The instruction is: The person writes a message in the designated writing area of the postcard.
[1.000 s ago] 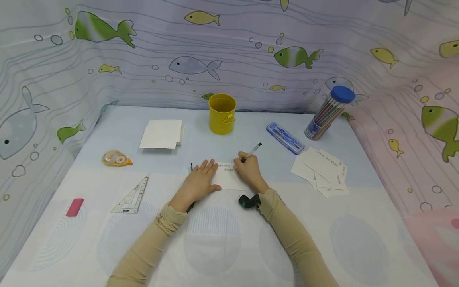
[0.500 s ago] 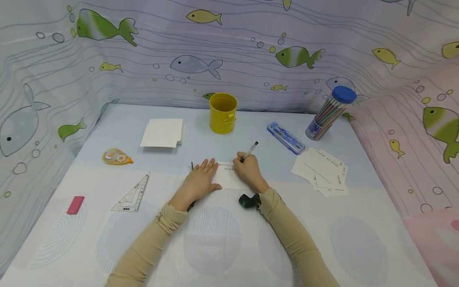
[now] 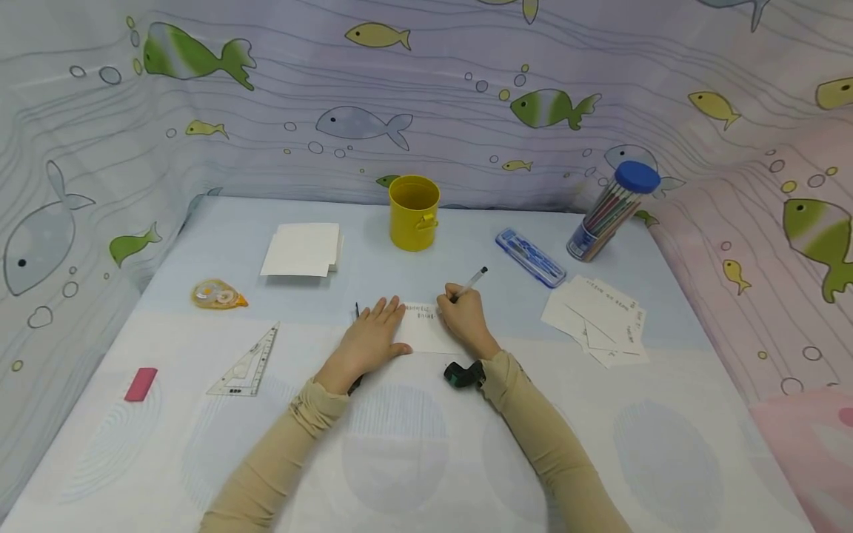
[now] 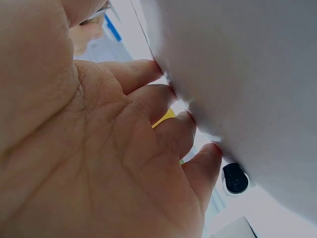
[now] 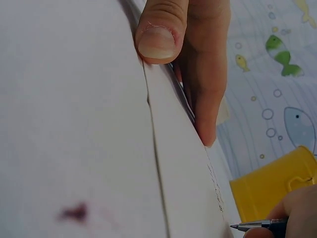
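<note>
In the head view, the left hand (image 3: 366, 344) lies flat with spread fingers over the left part of a white card (image 3: 433, 342). The right hand (image 3: 464, 320) pinches a pen (image 3: 477, 277) with a clear barrel and dark end, leaning up and right. Small handwritten lines run along the card's upper part. The right wrist view has the pen's metal tip (image 5: 240, 226) right at the card (image 5: 185, 163), below the left thumb (image 5: 161, 37) at its edge. A slim dark stick-like thing (image 3: 357, 309) stands out past the left hand; a black rounded end (image 4: 235, 178) appears beyond the fingertips.
Behind are blank cards (image 3: 301, 249), a yellow bucket (image 3: 413, 222), a blue case (image 3: 530, 257) and a pencil jar (image 3: 609, 215). Written cards (image 3: 600, 318) lie right. On the left are correction tape (image 3: 217, 294), a set square (image 3: 248, 366) and a pink eraser (image 3: 141, 385).
The pen's upper end tipped left, then swung back right, with slight movement of the right fingers. The left hand stays in place on the card.
</note>
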`<act>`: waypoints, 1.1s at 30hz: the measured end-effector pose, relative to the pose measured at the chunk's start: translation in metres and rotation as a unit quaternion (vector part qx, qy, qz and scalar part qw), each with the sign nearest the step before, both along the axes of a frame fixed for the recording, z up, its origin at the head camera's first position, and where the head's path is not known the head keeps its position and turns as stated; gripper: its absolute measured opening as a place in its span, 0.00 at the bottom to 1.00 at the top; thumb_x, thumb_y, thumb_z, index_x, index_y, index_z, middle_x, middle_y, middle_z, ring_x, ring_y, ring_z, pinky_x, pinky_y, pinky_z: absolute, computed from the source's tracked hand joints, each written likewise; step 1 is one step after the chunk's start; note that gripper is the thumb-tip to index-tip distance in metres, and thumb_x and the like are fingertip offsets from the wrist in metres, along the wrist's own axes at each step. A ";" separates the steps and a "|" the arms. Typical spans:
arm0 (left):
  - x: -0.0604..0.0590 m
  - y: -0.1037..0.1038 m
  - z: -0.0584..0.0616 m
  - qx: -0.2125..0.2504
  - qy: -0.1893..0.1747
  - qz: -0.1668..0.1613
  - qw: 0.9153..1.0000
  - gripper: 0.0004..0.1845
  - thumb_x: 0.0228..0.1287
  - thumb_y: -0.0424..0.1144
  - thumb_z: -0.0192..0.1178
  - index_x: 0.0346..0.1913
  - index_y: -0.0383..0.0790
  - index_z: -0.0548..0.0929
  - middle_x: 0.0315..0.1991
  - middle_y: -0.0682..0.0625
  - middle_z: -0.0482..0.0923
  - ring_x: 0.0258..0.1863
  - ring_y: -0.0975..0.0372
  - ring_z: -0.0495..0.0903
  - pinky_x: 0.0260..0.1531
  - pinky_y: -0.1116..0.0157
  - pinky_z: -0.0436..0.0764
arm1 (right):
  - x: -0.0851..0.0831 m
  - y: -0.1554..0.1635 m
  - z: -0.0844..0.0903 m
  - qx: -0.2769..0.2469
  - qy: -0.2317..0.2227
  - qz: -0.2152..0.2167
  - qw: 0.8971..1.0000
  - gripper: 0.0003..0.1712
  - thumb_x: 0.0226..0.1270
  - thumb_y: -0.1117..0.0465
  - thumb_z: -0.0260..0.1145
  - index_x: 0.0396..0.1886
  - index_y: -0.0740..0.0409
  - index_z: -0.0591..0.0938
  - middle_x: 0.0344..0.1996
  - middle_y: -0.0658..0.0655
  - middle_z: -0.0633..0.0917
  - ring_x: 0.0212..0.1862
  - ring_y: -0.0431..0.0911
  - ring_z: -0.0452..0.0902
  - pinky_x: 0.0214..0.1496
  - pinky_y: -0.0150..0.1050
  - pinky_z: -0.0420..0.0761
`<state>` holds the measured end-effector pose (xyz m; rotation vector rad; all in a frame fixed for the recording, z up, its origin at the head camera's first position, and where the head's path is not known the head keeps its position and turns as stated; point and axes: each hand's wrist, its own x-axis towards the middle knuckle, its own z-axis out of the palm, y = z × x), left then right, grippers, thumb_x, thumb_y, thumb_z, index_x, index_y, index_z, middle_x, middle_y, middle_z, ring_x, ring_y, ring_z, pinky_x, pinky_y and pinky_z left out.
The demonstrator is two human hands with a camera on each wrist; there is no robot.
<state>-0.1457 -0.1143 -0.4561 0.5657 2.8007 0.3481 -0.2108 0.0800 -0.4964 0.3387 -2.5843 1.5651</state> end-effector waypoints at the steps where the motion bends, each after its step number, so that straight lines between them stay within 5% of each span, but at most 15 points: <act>1: 0.000 0.000 0.000 0.000 -0.001 0.000 1.000 0.44 0.67 0.56 0.56 0.75 0.32 0.54 0.77 0.38 0.48 0.77 0.45 0.48 0.74 0.45 0.54 | 0.000 0.000 0.000 0.002 0.002 0.000 1.000 0.22 0.59 0.71 0.53 0.09 0.52 0.58 0.06 0.45 0.56 0.13 0.38 0.46 0.16 0.29 0.47; 33: 0.001 0.000 0.004 -0.001 -0.002 -0.001 1.000 0.44 0.67 0.56 0.56 0.75 0.32 0.55 0.77 0.38 0.48 0.77 0.44 0.48 0.73 0.45 0.55 | 0.000 0.000 -0.001 0.006 -0.020 0.008 1.000 0.22 0.60 0.70 0.54 0.10 0.53 0.58 0.09 0.46 0.55 0.14 0.38 0.47 0.18 0.29 0.49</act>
